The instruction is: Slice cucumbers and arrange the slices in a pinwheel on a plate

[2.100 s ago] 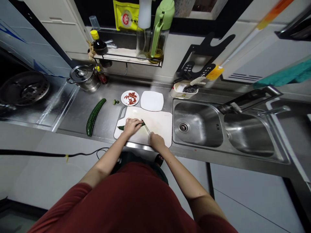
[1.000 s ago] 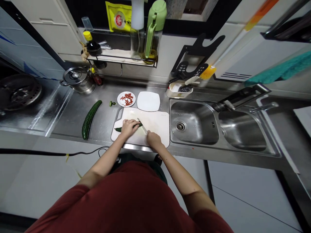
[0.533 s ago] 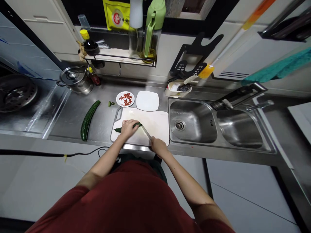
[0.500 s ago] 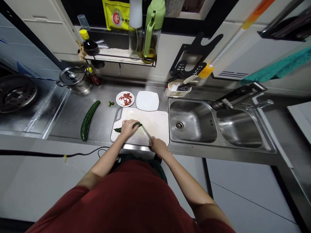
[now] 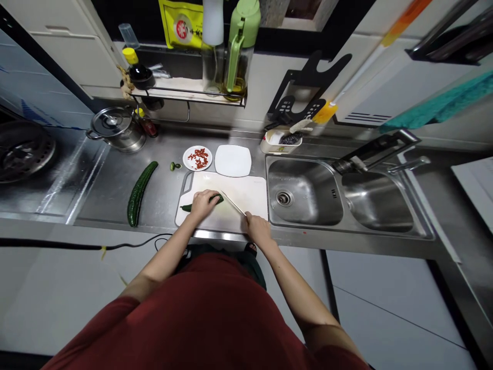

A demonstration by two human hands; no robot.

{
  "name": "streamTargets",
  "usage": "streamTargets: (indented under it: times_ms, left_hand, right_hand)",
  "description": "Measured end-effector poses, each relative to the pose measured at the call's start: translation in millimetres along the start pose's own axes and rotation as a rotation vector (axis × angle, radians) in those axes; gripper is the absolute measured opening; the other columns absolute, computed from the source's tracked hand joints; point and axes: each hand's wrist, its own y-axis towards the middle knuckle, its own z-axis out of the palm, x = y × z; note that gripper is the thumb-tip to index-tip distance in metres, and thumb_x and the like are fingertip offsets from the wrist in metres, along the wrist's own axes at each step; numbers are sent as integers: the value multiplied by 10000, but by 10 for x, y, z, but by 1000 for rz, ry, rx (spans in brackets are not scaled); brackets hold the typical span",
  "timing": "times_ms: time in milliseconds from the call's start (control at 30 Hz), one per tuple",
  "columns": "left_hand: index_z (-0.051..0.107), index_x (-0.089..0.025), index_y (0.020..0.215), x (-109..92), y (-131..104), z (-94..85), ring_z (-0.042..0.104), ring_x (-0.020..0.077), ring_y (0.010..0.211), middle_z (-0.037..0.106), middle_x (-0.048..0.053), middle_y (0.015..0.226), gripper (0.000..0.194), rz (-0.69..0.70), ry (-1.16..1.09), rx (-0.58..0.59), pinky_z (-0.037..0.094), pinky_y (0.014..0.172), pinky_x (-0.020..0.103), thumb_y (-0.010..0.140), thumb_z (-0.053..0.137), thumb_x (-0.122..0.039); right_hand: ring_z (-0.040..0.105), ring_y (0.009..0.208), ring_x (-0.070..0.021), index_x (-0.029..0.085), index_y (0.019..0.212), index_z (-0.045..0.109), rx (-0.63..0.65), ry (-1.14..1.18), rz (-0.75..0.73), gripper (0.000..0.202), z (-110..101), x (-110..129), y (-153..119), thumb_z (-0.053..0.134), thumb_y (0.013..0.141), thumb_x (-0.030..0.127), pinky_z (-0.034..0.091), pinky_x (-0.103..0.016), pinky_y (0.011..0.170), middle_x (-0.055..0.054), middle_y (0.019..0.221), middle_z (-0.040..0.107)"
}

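On the white cutting board lies a dark green cucumber, partly covered by my left hand, whose fingers are wrapped over it. My right hand grips the handle of a knife. The blade points up and left, its tip just right of the cucumber's end. A second, whole cucumber rests on the steel counter to the left. Behind the board are a plate with chopped red pieces and a bare white square plate.
Small green cucumber ends lie left of the plates. A lidded pot stands at the back left. The double sink is right of the board. A shelf with bottles hangs behind.
My right hand has moved slightly right with the knife, and the blade has come away from the cucumber's end. My left hand stays on the cucumber.
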Motion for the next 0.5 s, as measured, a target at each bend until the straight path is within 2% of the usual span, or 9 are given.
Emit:
streamTargets:
  times_ms: [133,200,333,433,500]
  left_hand:
    - [658,-228,1110,-16,60,-17,603,189,1046,674,50,1129,338,-82,-138,-143,450,934,328,940,418,-396]
    - [642,-223,1133,-19,107,-11,620,181,991,684,49,1089,360,-145,-221,-173,478,891,315,933,424,-427]
    - [609,-225,1176,-26,198,6,629,161,902,689,36,1015,408,-207,-341,-138,503,841,296,841,574,-456]
    - [594,-230,1209,-43,224,-17,622,165,921,676,36,1066,501,-181,-342,-69,501,853,297,761,674,-440]
    - [623,-232,1169,-56,226,-54,621,172,946,670,37,1095,480,-147,-324,-19,499,863,298,745,690,-447]
  right_hand:
    - [622,893,-209,236,1227,525,-85,-13,30,338,-65,-22,29,280,995,262,385,-275,737,-111,1009,637]
    - [603,910,-211,233,1270,512,-147,-12,51,349,-87,-33,44,314,984,258,373,-280,765,-116,1028,627]
    - [550,968,-234,195,1364,457,-245,1,29,433,-101,-55,77,408,936,240,343,-305,831,-131,1066,606]
    - [513,985,-252,176,1394,435,-294,5,-8,479,-98,-75,103,427,919,239,323,-325,846,-136,1065,592]
    - [496,985,-256,168,1402,428,-307,3,-22,484,-99,-91,119,415,924,246,313,-333,850,-140,1062,584]
